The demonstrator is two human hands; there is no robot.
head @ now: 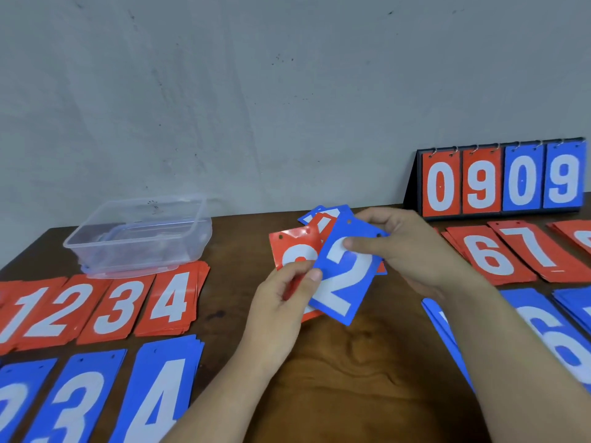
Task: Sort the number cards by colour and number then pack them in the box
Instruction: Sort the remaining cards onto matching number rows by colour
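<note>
- My left grip [281, 298] holds a small fan of mixed cards [289, 247] above the middle of the table [351, 362], with the thumb pressed on the front of it and the fingers curled behind.
- The fan shows a red card in front at the left, with more red and blue cards behind it. Their digits are mostly covered.
- My right grip [406, 247] pinches the blue 2 card [347, 282] near its top edge, thumb on the printed face. The card is tilted and overlaps the front of the fan.
- The clear plastic box [96, 247] sits open towards the far left corner of the table, close to the wall. It holds no cards.
- Just in front of the box, a row of red piles runs along the left side: red 1 pile [22, 311], red 2 pile [56, 311], red 3 pile [118, 308], red 4 pile [172, 302].
- Nearer the front edge on the left lie the blue 3 pile [80, 401] and blue 4 pile [160, 394], beside another blue pile whose digit is cut off.
- On the right side lie the red 6 pile [489, 254] and red 7 pile [534, 247], with the blue 6 pile [556, 330] nearer to me.
- One more blue pile is partly hidden under my right forearm.
- A flip scoreboard [502, 180] stands at the far right corner, reading 0 9 in red and 0 9 in blue.
</note>
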